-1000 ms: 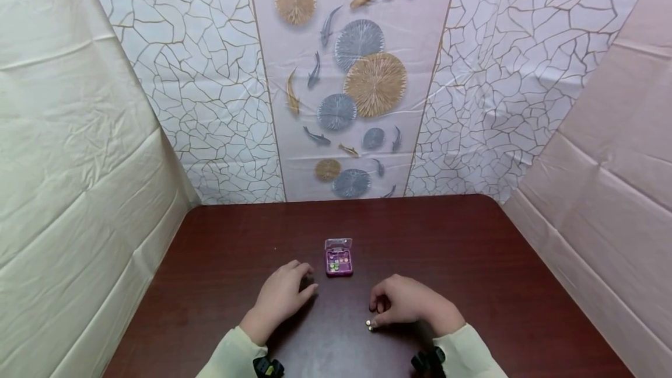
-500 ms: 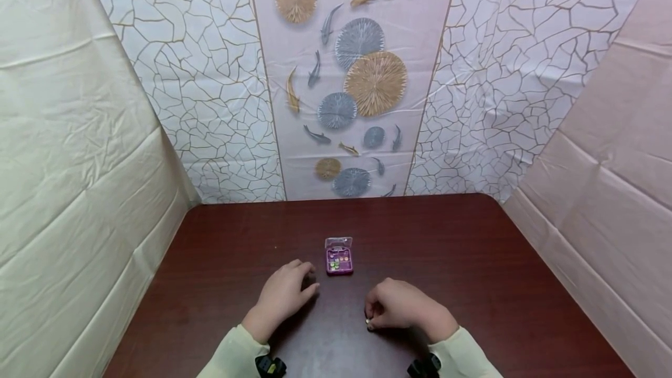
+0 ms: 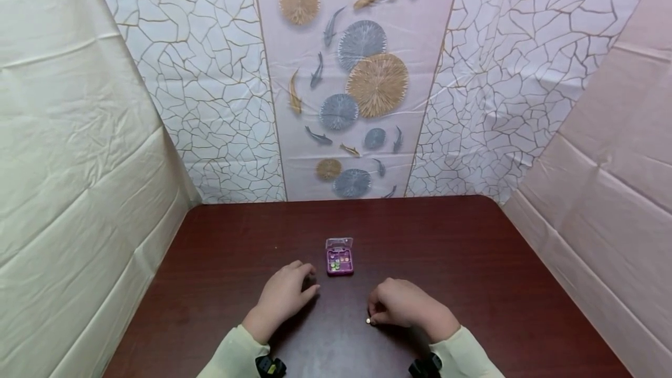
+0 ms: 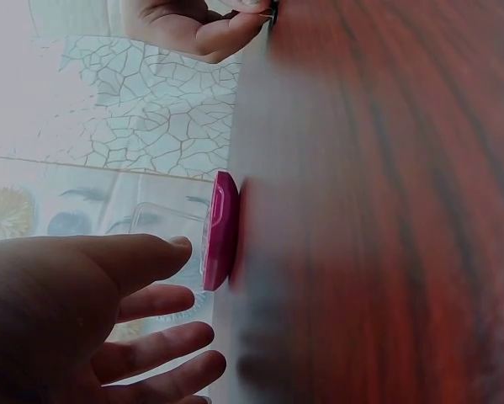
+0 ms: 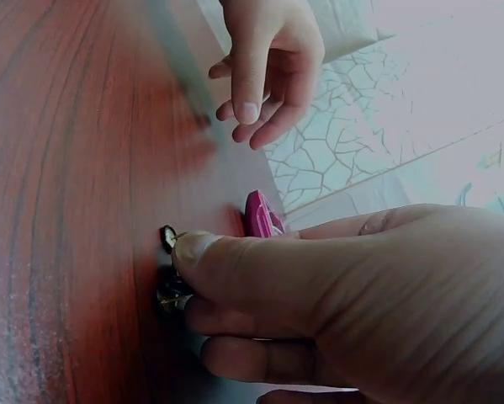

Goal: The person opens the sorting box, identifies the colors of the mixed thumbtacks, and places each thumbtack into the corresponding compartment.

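Note:
My right hand is low over the table at right, its thumb and fingertips pinching a small stud earring, a dark round disc with a thin gold pin. A second such stud shows just under the fingers in the right wrist view; whether it is held or lies on the table cannot be told. My left hand rests near the tabletop with relaxed, spread fingers, holding nothing. Ahead, between the hands, stands a small purple case, its clear lid raised, with several tiny colourful pieces in its compartments.
The dark red wooden table has rounded far corners. Patterned cloth hangs behind it, and pale cloth drapes both sides. Black wrist straps sit at the sleeve cuffs.
The right hand has shifted slightly left, its fingers closing around the studs. Two shiny pieces showed at its fingertips in the head view before; one shows now. The left hand barely moved.

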### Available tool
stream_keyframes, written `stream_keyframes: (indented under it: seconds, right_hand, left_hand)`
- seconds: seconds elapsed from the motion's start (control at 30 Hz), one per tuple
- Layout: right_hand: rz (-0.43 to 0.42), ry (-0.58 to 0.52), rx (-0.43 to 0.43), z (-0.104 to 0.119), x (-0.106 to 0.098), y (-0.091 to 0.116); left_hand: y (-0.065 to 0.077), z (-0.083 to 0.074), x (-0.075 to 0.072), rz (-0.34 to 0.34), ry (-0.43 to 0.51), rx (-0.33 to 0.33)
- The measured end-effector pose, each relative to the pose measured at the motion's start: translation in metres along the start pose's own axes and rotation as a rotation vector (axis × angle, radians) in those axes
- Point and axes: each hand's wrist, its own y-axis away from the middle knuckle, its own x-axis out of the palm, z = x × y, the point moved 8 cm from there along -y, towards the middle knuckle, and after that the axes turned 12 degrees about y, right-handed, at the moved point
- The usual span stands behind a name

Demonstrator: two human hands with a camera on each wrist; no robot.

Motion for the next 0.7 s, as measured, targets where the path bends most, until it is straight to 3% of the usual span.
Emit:
stream_keyframes:
  seconds: [0.2, 0.5, 0.7]
  right_hand:
    - [0.002, 0.029, 0.028, -0.003, -0.008, -0.005]
    - [-0.055, 0.079, 0.136, -0.019, -0.021, -0.021]
    - [-0.126, 0.056, 0.155, -0.02, -0.027, -0.033]
  left_hand:
    - [0.001, 0.003, 0.001, 0.002, -0.009, -0.001]
    - [0.004, 0.004, -0.002, -0.011, -0.008, -0.004]
    - [0.005, 0.005, -0.003, 0.0, 0.001, 0.005]
